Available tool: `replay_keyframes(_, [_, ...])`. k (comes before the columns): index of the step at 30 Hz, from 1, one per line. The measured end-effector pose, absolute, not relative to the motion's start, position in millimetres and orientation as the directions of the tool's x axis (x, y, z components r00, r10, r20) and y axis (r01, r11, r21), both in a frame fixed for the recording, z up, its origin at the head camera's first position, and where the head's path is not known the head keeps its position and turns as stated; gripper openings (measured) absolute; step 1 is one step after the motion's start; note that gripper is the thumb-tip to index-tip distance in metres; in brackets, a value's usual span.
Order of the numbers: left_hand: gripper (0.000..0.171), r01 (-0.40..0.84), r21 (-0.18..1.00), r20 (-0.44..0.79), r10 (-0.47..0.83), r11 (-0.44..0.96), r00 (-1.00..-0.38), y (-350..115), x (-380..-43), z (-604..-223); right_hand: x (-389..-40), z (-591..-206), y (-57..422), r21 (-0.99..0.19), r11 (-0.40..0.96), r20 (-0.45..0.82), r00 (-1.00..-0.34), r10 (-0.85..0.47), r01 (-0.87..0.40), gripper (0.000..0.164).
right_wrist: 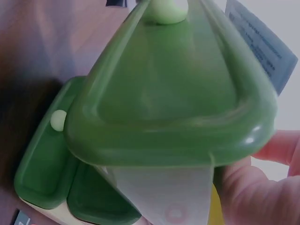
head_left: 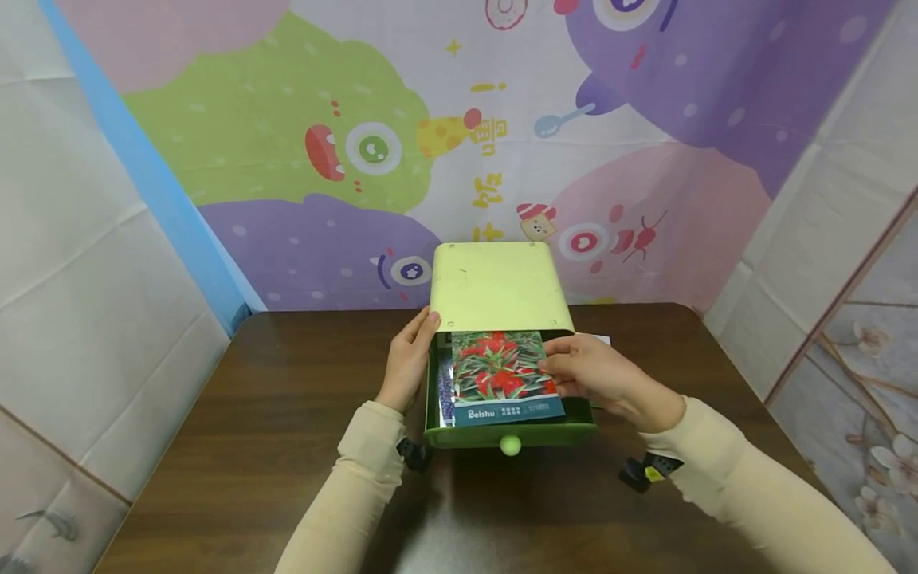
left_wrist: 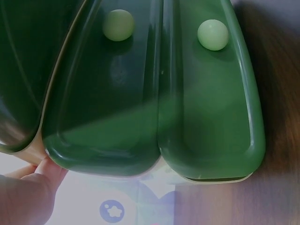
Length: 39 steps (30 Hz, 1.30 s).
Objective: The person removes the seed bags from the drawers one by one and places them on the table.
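Right hand (head_left: 604, 373) pinches the right edge of a card (head_left: 502, 383) printed with red flowers and green leaves; the left hand (head_left: 410, 360) rests its fingers along the side of a pale yellow-green cabinet (head_left: 498, 287), near its front corner. Beneath both hands spreads a dark brown wooden table (head_left: 301, 446). Beyond them hangs a cloth (head_left: 373, 104) of green, purple and pink cartoon creatures. Pale panels flank the scene, and flower-patterned tiles (head_left: 871, 446) stand farther out, past the right forearm.

Table surface runs outward from the left hand to the table's left edge, and from the right hand to its right edge; the back edge meets the cloth behind the cabinet. Between the hands, a green drawer (head_left: 495, 436) is pulled toward the wearer, its round knob (head_left: 511, 446) nearest the body. Two more drawer fronts are shut below it.

The card lies directly left of the right fingertips, over the pulled-out drawer, its back edge by the cabinet's front rim. A purple-printed strip (head_left: 445, 391) shows beside it, toward the left hand. Whether the card touches the drawer floor cannot be told.
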<state>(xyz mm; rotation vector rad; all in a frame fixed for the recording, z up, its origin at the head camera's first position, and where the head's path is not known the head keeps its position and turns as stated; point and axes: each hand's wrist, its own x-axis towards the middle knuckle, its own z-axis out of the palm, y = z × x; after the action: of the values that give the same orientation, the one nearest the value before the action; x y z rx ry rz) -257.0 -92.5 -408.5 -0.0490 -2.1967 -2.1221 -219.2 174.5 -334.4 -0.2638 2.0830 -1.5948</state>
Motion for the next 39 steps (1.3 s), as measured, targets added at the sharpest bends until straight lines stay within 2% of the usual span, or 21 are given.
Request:
replay_keyframes(7, [0.058, 0.094, 0.995, 0.096, -0.041, 0.039, -0.995, -93, -259, -411, -212, -334, 179, -0.945, 0.256, -0.308, -0.821, -0.481, 0.205, 0.035])
replay_keyframes(15, [0.06, 0.128, 0.992, 0.128, -0.061, 0.01, -0.99, -93, -262, -416, -197, -326, 183, -0.933, 0.307, -0.321, -0.814, -0.484, 0.186, 0.041])
replay_keyframes(24, [0.06, 0.125, 0.992, 0.125, -0.075, 0.003, -0.989, -93, -262, -415, -186, -320, 190, -0.94, 0.278, -0.319, -0.798, -0.512, 0.198, 0.042])
replay_keyframes(30, [0.06, 0.121, 0.993, 0.122, -0.061, 0.007, -0.991, -93, -261, -415, -187, -312, 197, -0.944, 0.253, -0.308, -0.841, -0.444, 0.212, 0.043])
replay_keyframes(39, [0.057, 0.097, 0.995, 0.098, -0.04, 0.027, -0.994, -95, -259, -412, -198, -298, 218, -0.975, 0.138, -0.211, -0.926, -0.312, 0.176, 0.015])
